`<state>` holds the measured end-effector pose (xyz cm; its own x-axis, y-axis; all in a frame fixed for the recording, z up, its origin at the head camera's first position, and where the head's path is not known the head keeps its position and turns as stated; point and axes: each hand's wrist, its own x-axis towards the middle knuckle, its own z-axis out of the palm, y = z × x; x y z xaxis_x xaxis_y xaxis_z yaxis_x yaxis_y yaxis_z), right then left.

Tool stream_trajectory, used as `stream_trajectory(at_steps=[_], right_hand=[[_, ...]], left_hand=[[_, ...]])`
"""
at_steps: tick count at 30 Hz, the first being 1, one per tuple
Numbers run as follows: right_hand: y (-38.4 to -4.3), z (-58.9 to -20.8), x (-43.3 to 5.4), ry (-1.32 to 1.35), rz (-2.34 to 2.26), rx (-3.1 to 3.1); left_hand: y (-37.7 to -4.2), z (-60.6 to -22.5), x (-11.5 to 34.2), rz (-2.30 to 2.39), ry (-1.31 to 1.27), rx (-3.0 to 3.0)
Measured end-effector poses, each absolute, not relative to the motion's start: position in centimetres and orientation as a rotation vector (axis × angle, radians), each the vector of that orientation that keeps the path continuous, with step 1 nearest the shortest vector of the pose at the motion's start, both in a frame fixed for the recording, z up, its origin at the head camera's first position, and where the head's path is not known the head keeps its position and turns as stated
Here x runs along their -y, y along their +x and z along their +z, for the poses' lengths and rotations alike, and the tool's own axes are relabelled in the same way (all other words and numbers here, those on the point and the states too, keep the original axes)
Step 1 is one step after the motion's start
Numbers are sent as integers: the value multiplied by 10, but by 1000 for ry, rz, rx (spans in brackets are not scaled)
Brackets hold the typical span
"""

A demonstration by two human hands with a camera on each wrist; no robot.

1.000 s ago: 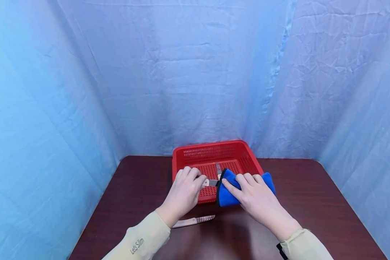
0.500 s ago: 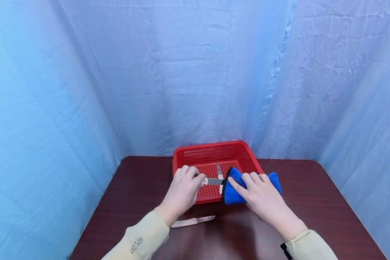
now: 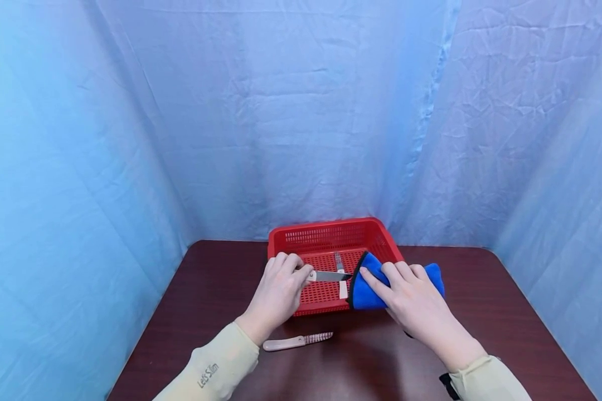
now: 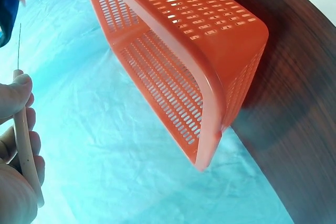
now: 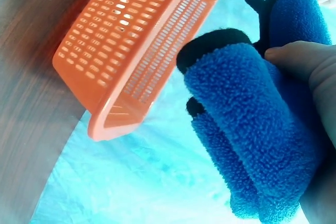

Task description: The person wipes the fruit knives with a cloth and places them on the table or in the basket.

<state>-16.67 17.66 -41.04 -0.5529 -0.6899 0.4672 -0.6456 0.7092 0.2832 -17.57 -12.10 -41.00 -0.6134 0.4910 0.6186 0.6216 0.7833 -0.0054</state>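
In the head view my left hand (image 3: 275,291) grips a small knife (image 3: 327,276) by its pale handle, blade pointing right above the basket. The left wrist view shows the handle (image 4: 23,148) between thumb and curled fingers. My right hand (image 3: 412,298) holds a folded blue cloth (image 3: 367,292) with black edging. The blade's dark tip lies right at the cloth's edge. In the right wrist view the thumb presses on the thick, fluffy cloth (image 5: 247,114). Below the hands, a second pale-handled knife (image 3: 297,342) with a striped blade lies on the table.
Behind the hands a red perforated basket (image 3: 326,226) stands at the back of the brown table (image 3: 221,278). Another knife with a pale handle (image 3: 343,289) lies inside it. Blue curtains (image 3: 301,122) hang at the back and both sides.
My right hand has slid the cloth to the right along the blade, and more of the blade now shows. My left hand has shifted slightly left and up with the knife.
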Motion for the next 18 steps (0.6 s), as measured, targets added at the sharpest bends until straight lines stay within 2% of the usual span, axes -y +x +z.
stream_trajectory(at_steps=[18], right_hand=[[-167,-407,-137,1119,-81,2255]], left_hand=[[-172,-409,104,-221,-870,2393]])
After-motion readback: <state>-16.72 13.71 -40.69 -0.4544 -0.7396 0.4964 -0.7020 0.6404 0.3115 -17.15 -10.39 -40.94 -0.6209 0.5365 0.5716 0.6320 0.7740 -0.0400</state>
